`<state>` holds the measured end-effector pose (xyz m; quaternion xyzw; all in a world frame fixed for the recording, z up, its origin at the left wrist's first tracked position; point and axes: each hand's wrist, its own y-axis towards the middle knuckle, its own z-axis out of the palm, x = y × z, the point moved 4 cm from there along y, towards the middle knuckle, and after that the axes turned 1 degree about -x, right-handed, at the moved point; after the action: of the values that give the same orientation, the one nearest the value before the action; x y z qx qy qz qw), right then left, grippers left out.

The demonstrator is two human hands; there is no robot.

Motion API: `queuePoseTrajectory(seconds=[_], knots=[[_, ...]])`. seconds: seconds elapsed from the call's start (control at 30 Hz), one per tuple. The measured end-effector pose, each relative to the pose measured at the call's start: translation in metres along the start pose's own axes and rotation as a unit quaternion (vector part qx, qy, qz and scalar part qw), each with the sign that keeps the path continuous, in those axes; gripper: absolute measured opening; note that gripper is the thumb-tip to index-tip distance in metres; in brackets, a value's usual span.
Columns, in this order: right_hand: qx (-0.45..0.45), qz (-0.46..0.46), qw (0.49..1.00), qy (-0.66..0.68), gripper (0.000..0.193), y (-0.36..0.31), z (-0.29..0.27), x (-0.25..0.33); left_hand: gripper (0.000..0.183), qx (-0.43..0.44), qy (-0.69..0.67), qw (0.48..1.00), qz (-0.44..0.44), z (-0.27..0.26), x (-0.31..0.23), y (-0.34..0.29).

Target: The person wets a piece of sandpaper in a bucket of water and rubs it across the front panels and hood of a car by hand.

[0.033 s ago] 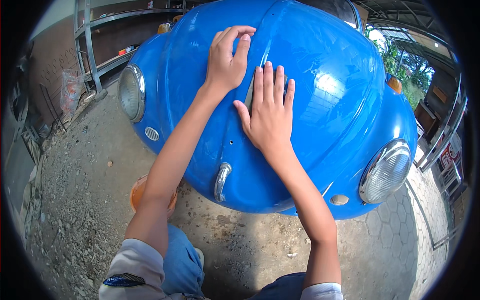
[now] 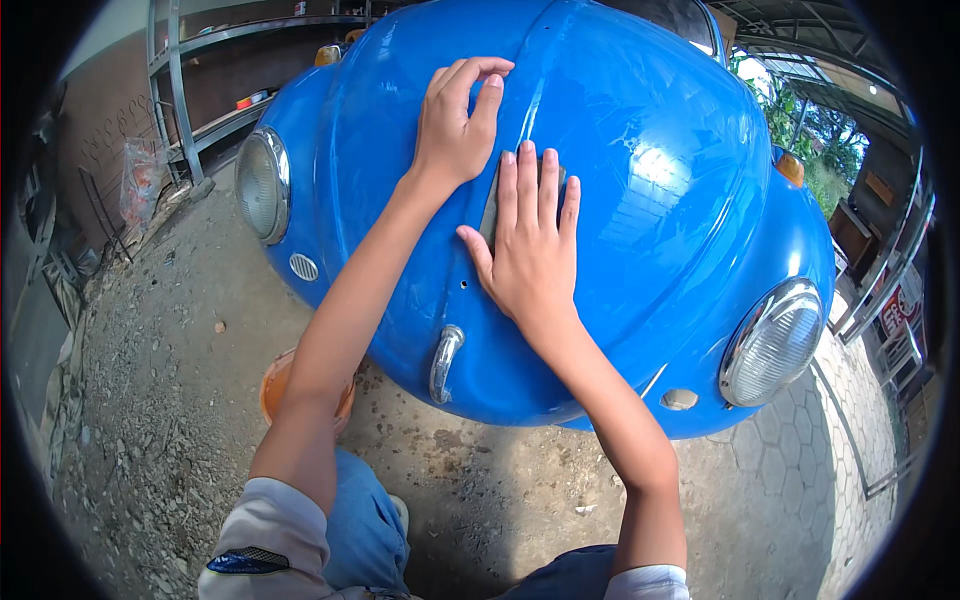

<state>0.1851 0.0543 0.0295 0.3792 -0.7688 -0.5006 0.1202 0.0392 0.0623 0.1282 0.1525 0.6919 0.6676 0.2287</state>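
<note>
A glossy blue car hood (image 2: 610,250) with a raised centre ridge curves in front of me. My right hand (image 2: 533,240) lies flat on it, fingers stretched and a little apart. Beneath that palm is a thin dark grey sheet, resembling sandpaper (image 2: 490,215); only its edges show beside the fingers. Left of the ridge, my left hand (image 2: 455,125) rests on the hood with loosely bent fingers, the thumb apart from them, and nothing visible in its grasp. Below both hands sits a chrome hood handle (image 2: 446,363), with a small hole above it.
Round headlights (image 2: 262,187) flank the hood, the other one (image 2: 772,343) at right. An orange bucket (image 2: 279,383) stands on the dirt floor, partly behind my left forearm. Metal shelving (image 2: 215,130) lines the back left wall. Hexagonal paving (image 2: 790,440) covers the right.
My right hand has slid a short way down the hood toward me and slightly left, the grey sheet moving with it. My left hand has shifted only slightly.
</note>
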Motion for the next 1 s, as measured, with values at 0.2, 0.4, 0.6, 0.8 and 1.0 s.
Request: queuePoseTrajectory(seconds=[0.2,0.4,0.6,0.8,1.0], knots=[[0.096,-0.024,0.995,-0.020,0.118,-0.069,-0.002,0.016,0.027,0.035,0.021,0.999,0.017,0.005,0.006,-0.013],[-0.022,0.086,0.993,-0.074,0.123,0.011,-0.010,-0.031,0.028,0.023,0.033,0.998,0.042,0.006,0.003,-0.003],[0.077,-0.007,0.997,0.007,0.134,-0.065,0.006,0.031,0.029,0.022,0.043,0.998,0.036,-0.012,0.014,-0.007],[-0.041,0.145,0.985,-0.086,0.129,0.021,-0.014,-0.063,0.030,0.055,0.046,0.997,0.015,0.003,0.009,-0.008],[0.097,-0.013,0.995,0.026,0.130,-0.067,0.004,0.038,0.033,0.037,0.031,0.999,0.020,-0.002,0.014,-0.012]])
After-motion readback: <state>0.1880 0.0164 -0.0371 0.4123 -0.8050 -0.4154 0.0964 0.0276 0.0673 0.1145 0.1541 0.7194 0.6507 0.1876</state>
